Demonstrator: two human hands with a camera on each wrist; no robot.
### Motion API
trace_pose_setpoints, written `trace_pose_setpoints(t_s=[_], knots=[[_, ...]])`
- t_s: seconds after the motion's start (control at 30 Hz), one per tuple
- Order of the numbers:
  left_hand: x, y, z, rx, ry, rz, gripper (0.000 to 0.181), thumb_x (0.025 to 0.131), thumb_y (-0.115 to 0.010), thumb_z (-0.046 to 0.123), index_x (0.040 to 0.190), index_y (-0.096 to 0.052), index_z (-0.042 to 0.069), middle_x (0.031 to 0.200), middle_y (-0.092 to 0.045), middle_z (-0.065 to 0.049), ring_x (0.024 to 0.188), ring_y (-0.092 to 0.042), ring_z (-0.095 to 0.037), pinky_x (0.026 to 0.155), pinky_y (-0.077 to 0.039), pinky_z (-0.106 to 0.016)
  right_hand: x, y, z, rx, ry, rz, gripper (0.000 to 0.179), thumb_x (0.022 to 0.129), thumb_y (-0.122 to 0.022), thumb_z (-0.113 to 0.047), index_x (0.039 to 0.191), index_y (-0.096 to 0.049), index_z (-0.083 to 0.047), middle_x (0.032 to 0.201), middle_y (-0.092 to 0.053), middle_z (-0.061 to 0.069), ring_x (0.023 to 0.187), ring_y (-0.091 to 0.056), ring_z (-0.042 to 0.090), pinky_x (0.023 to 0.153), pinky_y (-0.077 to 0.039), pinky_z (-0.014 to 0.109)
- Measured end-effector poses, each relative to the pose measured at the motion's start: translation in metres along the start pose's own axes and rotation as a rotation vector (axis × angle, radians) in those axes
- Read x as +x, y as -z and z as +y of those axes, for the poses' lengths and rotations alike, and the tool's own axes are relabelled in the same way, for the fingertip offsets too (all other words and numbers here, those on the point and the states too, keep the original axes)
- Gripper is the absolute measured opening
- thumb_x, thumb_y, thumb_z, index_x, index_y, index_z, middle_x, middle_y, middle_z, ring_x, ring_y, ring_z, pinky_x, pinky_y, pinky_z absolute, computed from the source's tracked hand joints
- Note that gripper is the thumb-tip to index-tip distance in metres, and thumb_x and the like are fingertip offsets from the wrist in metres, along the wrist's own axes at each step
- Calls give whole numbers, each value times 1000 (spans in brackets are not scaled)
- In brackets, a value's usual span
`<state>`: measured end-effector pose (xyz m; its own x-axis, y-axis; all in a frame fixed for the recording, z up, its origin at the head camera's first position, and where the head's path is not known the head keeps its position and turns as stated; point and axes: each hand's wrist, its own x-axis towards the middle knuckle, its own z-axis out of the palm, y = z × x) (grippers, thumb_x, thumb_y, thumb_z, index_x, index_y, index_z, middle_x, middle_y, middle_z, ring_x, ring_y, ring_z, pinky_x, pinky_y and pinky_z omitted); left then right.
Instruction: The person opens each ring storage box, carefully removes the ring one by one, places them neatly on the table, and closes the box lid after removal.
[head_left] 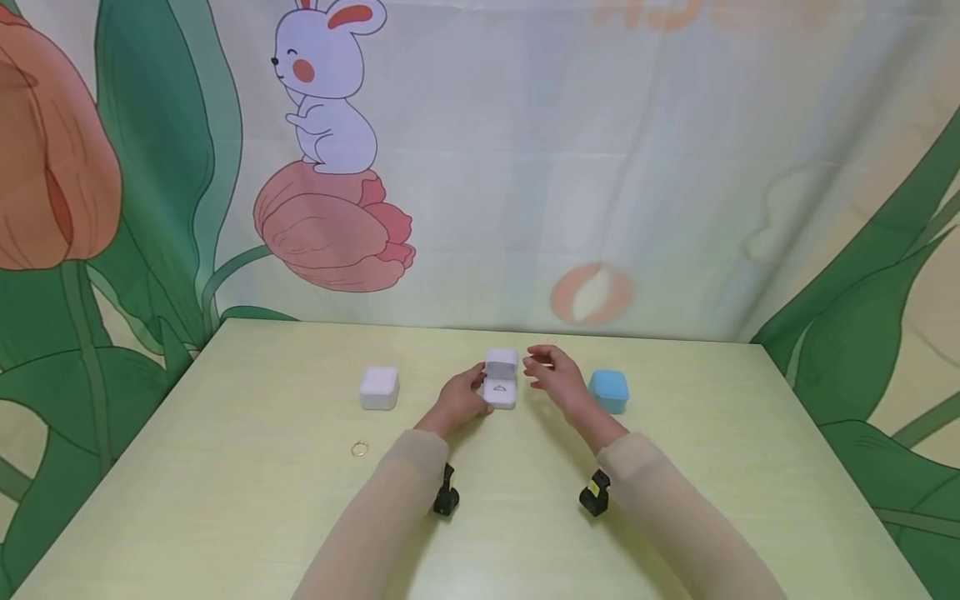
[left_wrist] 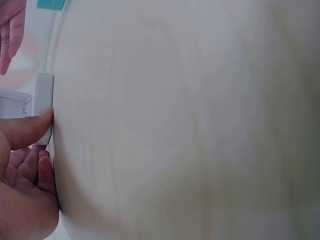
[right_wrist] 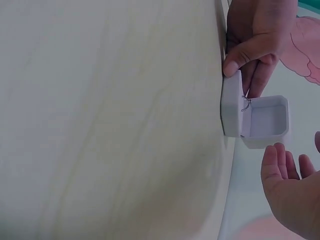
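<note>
A white ring box (head_left: 501, 400) stands on the table with its lid (right_wrist: 267, 120) raised. A silver-coloured ring (head_left: 499, 387) with a jewelled band sits upright in the box's cushion. My left hand (head_left: 459, 400) grips the base at its left side, thumb (left_wrist: 27, 129) at the front corner and the other fingers beside and behind it. To the right of the lid is my right hand (head_left: 561, 385), holding nothing. Its fingers (right_wrist: 272, 162) are relaxed and slightly bent close to the lid; whether they touch it I cannot tell.
A closed white box (head_left: 379, 388) stands to the left, and a gold-coloured ring (head_left: 360, 448) lies on the table in front of it. A closed blue box (head_left: 609, 391) is beside my right wrist. Behind the table (head_left: 225, 500) hangs a printed curtain (head_left: 525, 167).
</note>
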<state>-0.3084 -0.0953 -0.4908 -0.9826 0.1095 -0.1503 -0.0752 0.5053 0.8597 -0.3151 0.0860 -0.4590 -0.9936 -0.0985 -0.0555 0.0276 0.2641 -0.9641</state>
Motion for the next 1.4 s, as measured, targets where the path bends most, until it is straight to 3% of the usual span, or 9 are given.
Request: trace_pose_setpoints(t_s=[0.47,0.8,1.03,1.4], knots=[[-3,1,3,-2,6,0,83,82,-72,-8,157,-37,0,154,-52,-22,147,-46,-35,127,-33,-45,-5,-4,8,-29,14,-5,37,102,-59,-13,134,-58,4,133,-62,25,113,-66,30,99,-60,41],[-4,0,3,-2,3,5,83,81,-71,-9,157,-37,0,153,-53,-22,147,-47,-36,126,-33,-47,-2,-10,18,-47,24,-27,34,99,-62,-7,130,-61,7,131,-64,28,115,-67,34,97,-61,36],[-3,1,2,-4,-3,-1,83,82,-71,-8,157,-37,0,154,-52,-22,147,-46,-36,126,-34,-47,0,-13,23,-111,29,-46,34,97,-65,-9,128,-64,5,132,-65,25,117,-66,37,89,-59,28],[-4,2,3,15,-25,-3,83,80,-70,-7,156,-37,-1,151,-56,-22,145,-49,-35,124,-37,-45,4,-20,23,-213,46,-54,31,96,-67,-7,124,-69,6,125,-70,24,114,-67,36,86,-60,29]])
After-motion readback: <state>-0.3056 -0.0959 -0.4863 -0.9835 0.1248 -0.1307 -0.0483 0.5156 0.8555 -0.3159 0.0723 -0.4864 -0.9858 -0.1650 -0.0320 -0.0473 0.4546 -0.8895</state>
